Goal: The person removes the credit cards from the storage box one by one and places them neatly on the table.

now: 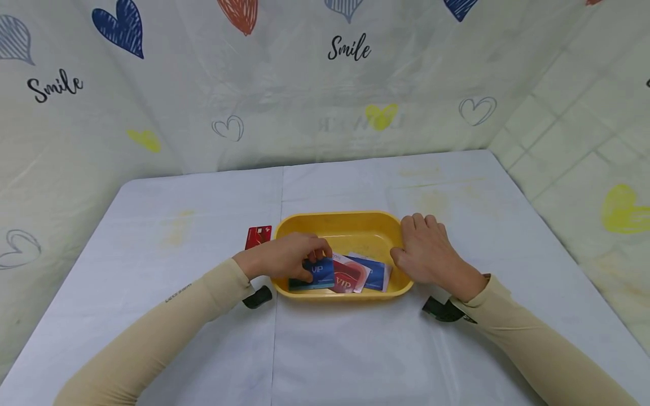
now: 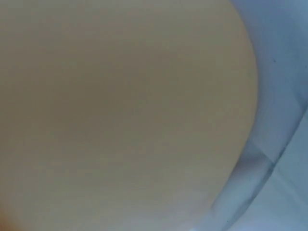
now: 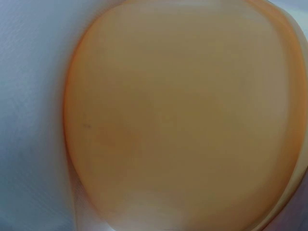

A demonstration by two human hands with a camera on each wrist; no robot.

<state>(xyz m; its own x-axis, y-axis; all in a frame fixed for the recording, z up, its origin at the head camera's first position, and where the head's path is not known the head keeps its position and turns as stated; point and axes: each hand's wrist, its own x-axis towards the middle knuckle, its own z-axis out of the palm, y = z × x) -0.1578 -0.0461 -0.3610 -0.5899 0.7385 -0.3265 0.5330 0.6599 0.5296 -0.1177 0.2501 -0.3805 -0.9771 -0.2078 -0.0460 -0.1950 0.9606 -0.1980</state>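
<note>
While left hand pinches one card, right hand grips one tray

The blue card says "VIP" in white letters. The red and white card next to it says "VIP" too. Another blue card shows just a bit of its big letters. The pale wall sheet says "Smile" in curly black letters, once on the left and once in the middle. Faint backward letters, like R, E and W, sit by a yellow heart. The left sleeve has tiny dark writing, too small to read.
</note>
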